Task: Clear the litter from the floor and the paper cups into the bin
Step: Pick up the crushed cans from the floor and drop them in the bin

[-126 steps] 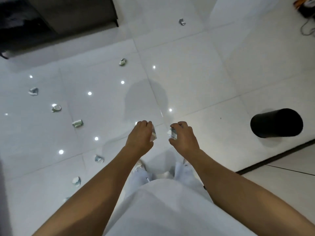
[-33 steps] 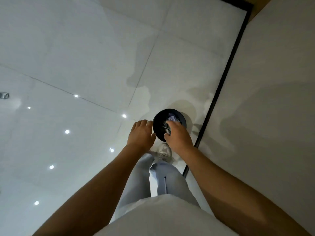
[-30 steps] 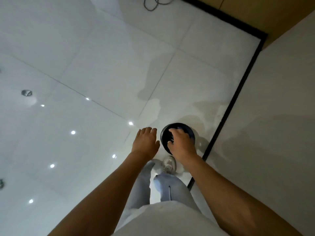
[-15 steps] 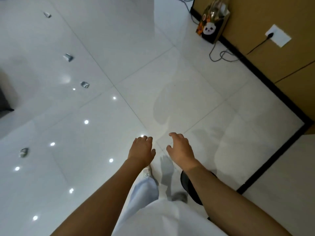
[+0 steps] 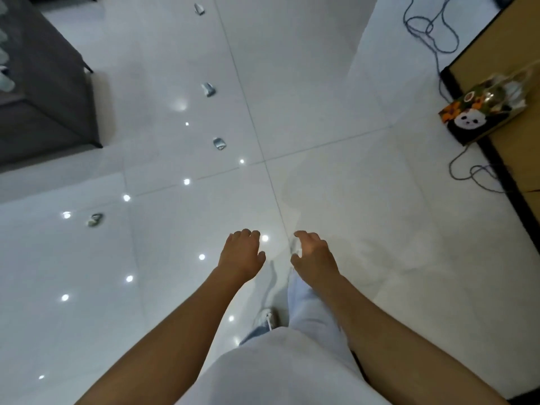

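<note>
Head view: the left hand and right hand hang side by side over the floor, fingers loosely curled and a little apart, nothing held in either. The bin is not in this view.

Litter lies ahead on the tiles. The nearest scrap sits at ten o'clock from the hands. Three more run in a line toward twelve o'clock: the near one, the middle one, the far one. They look like crushed paper cups, though at this size I cannot be sure.

By my reading this is the gap between loads: empty hands, heading out for the next pieces. The next move calls for stepping forward, stooping low, and pinching one piece per hand, the ten o'clock scrap and the near one being the closest pair.

Room is wide ahead. A dark cabinet closes the ten-to-eleven o'clock side, its corner near the litter line. At two o'clock a loose cable and a panda bag sit by the wall, well apart from the litter.
</note>
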